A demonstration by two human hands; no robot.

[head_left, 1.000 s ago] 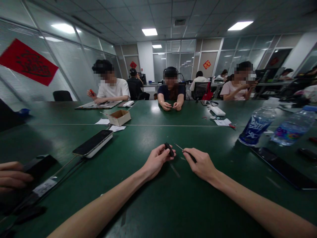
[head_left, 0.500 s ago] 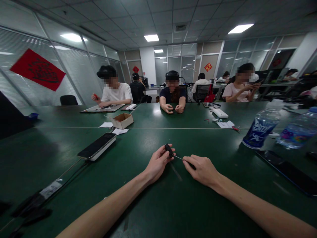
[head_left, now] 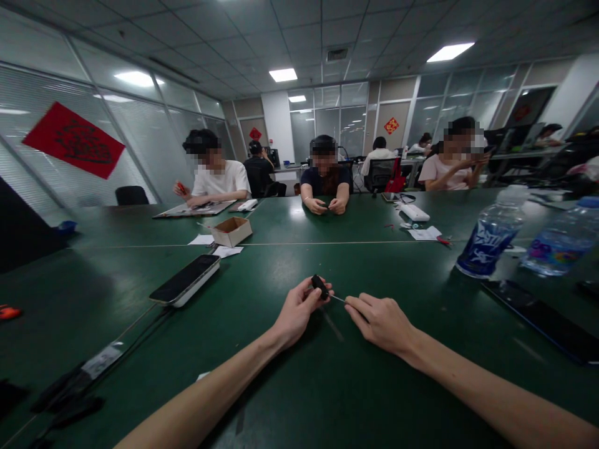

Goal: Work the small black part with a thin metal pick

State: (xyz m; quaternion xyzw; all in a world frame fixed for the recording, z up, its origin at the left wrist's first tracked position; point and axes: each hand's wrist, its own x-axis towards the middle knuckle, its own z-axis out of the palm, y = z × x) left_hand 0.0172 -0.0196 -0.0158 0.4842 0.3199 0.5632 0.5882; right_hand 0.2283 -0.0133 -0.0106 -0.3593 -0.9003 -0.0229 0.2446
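Observation:
My left hand (head_left: 298, 310) is closed around a small black block-shaped part (head_left: 320, 287), holding it between thumb and fingers above the green table. My right hand (head_left: 381, 318) grips a screwdriver (head_left: 337, 298); its thin metal shaft points left toward the black part. The shaft's tip reaches the side of the part near my left fingertips, but whether it sits inside cannot be made out. Most of the screwdriver's handle is hidden inside my right fingers.
On the green table (head_left: 262, 399), a phone on a white block (head_left: 187, 282) with cables lies left, near an open cardboard box (head_left: 232, 231). Two bottles, one a blue-labelled bottle (head_left: 490, 234), and a dark phone (head_left: 538, 318) are at right. People sit across the table.
The black part has turned slightly in my left hand, showing a different face. My right hand stays nearly in place with the screwdriver. The camera view has shifted a little.

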